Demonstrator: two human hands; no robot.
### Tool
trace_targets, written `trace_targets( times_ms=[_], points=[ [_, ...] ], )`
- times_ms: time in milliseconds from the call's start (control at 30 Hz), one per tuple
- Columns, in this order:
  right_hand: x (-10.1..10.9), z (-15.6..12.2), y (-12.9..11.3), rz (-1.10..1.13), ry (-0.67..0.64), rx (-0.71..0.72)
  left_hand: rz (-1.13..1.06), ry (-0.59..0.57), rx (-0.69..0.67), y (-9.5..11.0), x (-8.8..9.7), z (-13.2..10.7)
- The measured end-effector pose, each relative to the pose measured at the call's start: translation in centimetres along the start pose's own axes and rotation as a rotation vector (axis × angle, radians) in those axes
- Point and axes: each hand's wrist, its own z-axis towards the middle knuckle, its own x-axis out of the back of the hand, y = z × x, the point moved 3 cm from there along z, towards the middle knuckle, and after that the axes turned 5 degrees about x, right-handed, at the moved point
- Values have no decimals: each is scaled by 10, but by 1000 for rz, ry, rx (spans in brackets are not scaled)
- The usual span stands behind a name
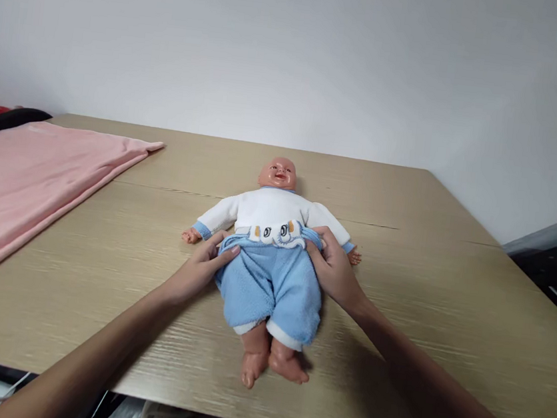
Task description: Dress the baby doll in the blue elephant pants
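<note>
A baby doll lies on its back on the table, head away from me and bare feet toward me. It wears a white top with blue cuffs and light blue trousers with white hems. Around its waist the blue fabric is bunched, with a white embroidered patch showing at the front. My left hand pinches the blue cloth at the left side of the waist, thumb on top. At the opposite side, my right hand grips the bunched cloth, its fingers partly hidden by fabric.
A pink cloth is spread over the left side of the wooden table. Beyond the table stands a white wall. Dark objects show past the right edge, and a red and black item sits at the far left.
</note>
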Motion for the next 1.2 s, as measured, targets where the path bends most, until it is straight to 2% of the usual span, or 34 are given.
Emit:
trace_targets(
  times_ms=[67, 233, 300, 367, 500, 667, 833, 967, 1033, 1100, 1200],
  points=[
    [-1, 7, 5, -32, 37, -16, 40, 11, -25, 5, -2, 6],
    [-6, 15, -1, -123, 97, 34, 173, 179, -255, 17, 6, 24],
    [-5, 15, -10, -206, 140, 89, 131, 203, -253, 14, 10, 36],
    [-3, 17, -13, -270, 164, 76, 60, 191, -203, 8, 12, 50],
    [-2, 36, -1, -263, 126, -46, -47, 125, -159, 0, 11, 78],
    [-6, 52, 15, -176, 62, -32, -14, 54, -148, 1, 14, 88],
    [5, 25, 19, -62, -56, -32, 230, -82, -139, 9, 41, 73],
    [24, 7, 22, -49, -156, -25, 347, -296, -123, 13, 59, 65],
    [27, 5, 25, -63, -207, -10, 398, -367, -145, 13, 61, 63],
    [22, 3, 30, -11, -229, -46, 428, -385, -161, 12, 60, 62],
    [6, -2, 38, 286, -136, -222, 293, -362, -121, 5, 55, 63]
  ],
)
